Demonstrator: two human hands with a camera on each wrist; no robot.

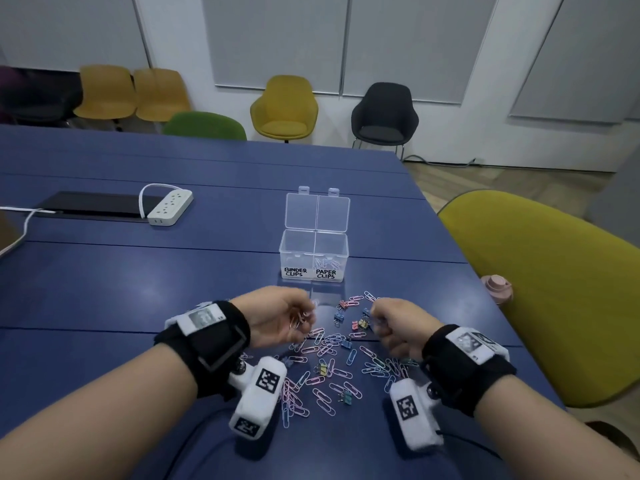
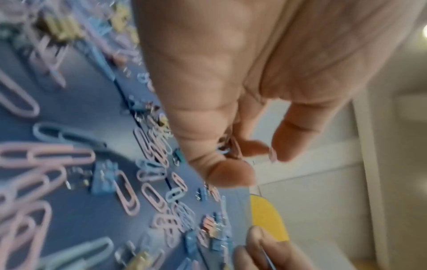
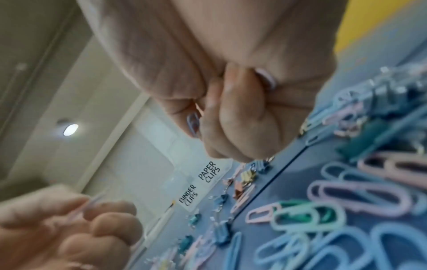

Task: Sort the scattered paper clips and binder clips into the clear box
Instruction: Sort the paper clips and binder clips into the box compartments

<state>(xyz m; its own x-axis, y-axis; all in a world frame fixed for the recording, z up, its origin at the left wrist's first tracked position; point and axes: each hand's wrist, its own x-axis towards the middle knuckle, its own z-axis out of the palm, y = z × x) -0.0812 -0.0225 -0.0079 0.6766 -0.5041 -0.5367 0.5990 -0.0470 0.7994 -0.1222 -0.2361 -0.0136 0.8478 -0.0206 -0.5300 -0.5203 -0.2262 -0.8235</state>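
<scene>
Pastel paper clips point(image 1: 329, 362) and small binder clips point(image 1: 341, 318) lie scattered on the blue table point(image 1: 104, 289) in front of me. The clear box point(image 1: 313, 254) stands beyond them with its lid up; it has a compartment labelled BINDER CLIPS and one labelled PAPER CLIPS, and a few clips lie in the right one. My left hand point(image 1: 301, 317) hovers over the pile with fingers curled round a bunch of paper clips point(image 2: 227, 148). My right hand point(image 1: 379, 322) is a closed fist gripping paper clips point(image 3: 193, 123), just right of the left.
A white power strip point(image 1: 170, 206) and a dark flat device point(image 1: 93, 206) lie at the far left. A yellow-green chair point(image 1: 540, 292) stands close at the table's right edge, with a pink object point(image 1: 496, 287) beside it. More chairs line the far wall.
</scene>
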